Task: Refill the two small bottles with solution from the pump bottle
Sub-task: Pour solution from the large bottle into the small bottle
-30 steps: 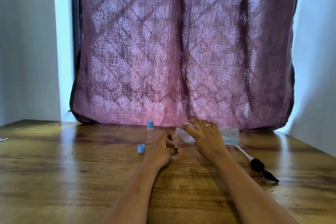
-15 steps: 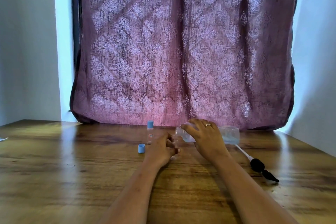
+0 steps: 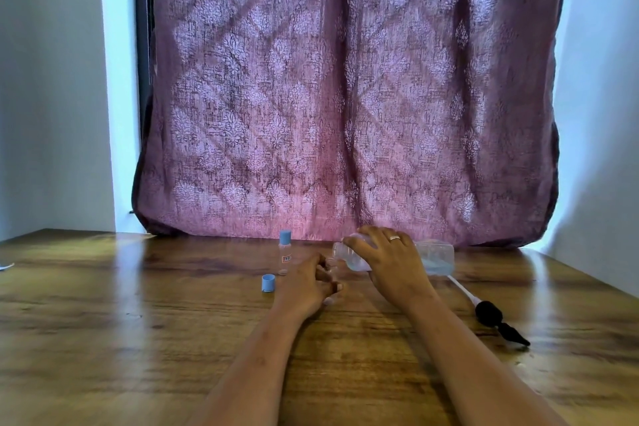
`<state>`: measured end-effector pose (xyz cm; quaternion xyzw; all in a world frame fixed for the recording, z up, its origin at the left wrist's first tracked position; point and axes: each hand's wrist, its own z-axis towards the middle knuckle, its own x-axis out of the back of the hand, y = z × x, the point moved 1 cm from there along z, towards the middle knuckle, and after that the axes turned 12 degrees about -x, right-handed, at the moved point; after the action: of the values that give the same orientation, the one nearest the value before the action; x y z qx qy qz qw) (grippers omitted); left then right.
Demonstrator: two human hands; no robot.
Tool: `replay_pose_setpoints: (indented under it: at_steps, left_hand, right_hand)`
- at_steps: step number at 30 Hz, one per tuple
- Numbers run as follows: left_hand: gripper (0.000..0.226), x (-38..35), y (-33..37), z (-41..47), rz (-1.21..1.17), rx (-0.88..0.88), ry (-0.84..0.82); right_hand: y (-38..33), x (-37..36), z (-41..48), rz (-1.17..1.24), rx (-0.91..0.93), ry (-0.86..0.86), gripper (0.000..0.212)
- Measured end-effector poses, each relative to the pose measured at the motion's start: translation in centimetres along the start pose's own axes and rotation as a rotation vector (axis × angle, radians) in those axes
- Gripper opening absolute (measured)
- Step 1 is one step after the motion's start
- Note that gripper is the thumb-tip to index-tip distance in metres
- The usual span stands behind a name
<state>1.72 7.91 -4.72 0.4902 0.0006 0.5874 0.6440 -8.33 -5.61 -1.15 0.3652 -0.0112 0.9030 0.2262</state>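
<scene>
Right hand (image 3: 394,266) grips the sideways pump bottle (image 3: 437,258), left hand (image 3: 307,284) curled alongside.

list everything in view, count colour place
pump bottle: 1, clear, pale blue liquid, tipped sideways in right hand
pump head with tube: 1, black and white, on table, right
capped small bottle: 1, clear, blue cap, upright, left of hands
open small bottle: 1, clear, mostly hidden in left hand
loose cap: 1, blue, on table
table: 1, brown wood
curtain: 1, mauve, behind table
left hand: 1, grips open small bottle
right hand: 1, grips pump bottle
</scene>
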Motion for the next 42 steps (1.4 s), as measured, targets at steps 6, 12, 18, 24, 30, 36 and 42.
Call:
replay_pose_setpoints:
  at_steps: [6, 12, 18, 24, 30, 36, 42]
  left_hand:
    - [0.031, 0.0, -0.1, 0.03, 0.005, 0.002, -0.009]
    - [0.027, -0.02, -0.17, 0.14, -0.002, 0.004, -0.006]
    - [0.024, -0.06, -0.18, 0.14, -0.016, 0.012, -0.005]
    - [0.024, 0.0, -0.19, 0.13, -0.012, 0.001, -0.001]
    - [0.023, -0.03, -0.15, 0.23, 0.033, -0.006, 0.0]
    - [0.024, -0.05, -0.2, 0.2, 0.023, -0.008, 0.008]
    - [0.023, -0.1, -0.19, 0.15, 0.017, -0.011, 0.0]
  right_hand:
    - [-0.01, 0.03, 0.01, 0.003, -0.002, -0.006, 0.074]
    - [0.01, -0.04, 0.09, 0.004, -0.001, -0.007, 0.074]
    - [0.09, -0.2, 0.08, 0.009, -0.004, -0.013, 0.075]
    - [0.12, -0.12, 0.06, 0.007, -0.004, -0.012, 0.074]
    - [0.13, -0.09, 0.06, 0.005, -0.002, -0.019, 0.072]
    - [0.07, -0.05, 0.09, 0.008, -0.009, -0.018, 0.071]
    - [0.07, -0.04, 0.06, 0.027, -0.013, -0.021, 0.072]
